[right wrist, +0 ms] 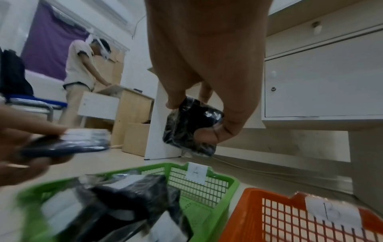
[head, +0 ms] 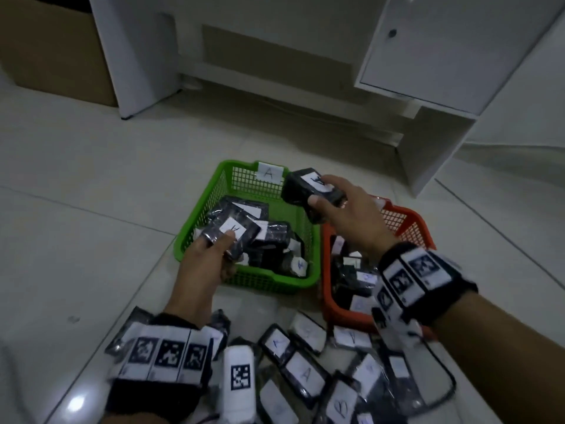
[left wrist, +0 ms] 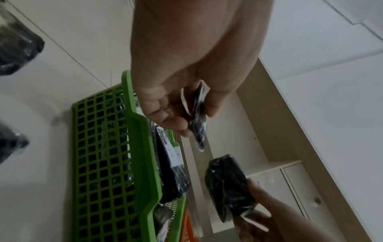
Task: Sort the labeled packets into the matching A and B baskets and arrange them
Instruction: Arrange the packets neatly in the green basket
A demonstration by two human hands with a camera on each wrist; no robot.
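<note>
over the green basket (head: 308,240), right hand (head: 345,209) grips an a-packet (head: 301,188) at its 2 o'clock rim; left hand (head: 204,258) holds another (head: 232,237), probably a, at 8 o'clock, nearer the pile.

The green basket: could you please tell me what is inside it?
The green basket holds a loose pile of black packets with white labels. The left hand holds one packet over it. Lower packets and most labels are covered.
</note>
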